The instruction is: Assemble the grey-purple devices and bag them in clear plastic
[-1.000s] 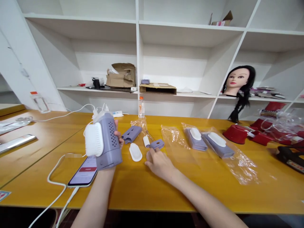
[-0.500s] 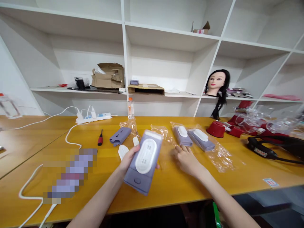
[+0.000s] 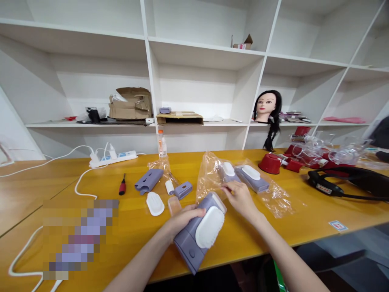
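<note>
My left hand [image 3: 182,218] is wrapped round a lilac box-shaped device [image 3: 194,239] with a white oval pad [image 3: 209,227], tilted low over the near table edge. My right hand [image 3: 240,196] pinches the edge of a clear plastic bag [image 3: 209,176], which stands lifted just above the device's top end. Two more lilac devices with white pads [image 3: 247,176] lie in clear wrapping right behind my right hand. Loose parts sit left of the bag: a lilac shell [image 3: 148,180], a white oval pad [image 3: 154,203], a small white roller [image 3: 169,187] and a small lilac piece [image 3: 184,190].
On the yellow table [image 3: 304,219] lie a red-handled screwdriver [image 3: 122,186], a power strip with white cables [image 3: 112,158], a small bottle [image 3: 162,144], red parts [image 3: 270,163] and a black tool [image 3: 340,182] at right. A blurred-out patch lies at left. Shelves behind hold boxes and a mannequin head [image 3: 267,107].
My left hand brought the device from upright at the left down toward the near edge, pad now facing up. My right hand left the small lilac piece and took hold of the bag, lifting it.
</note>
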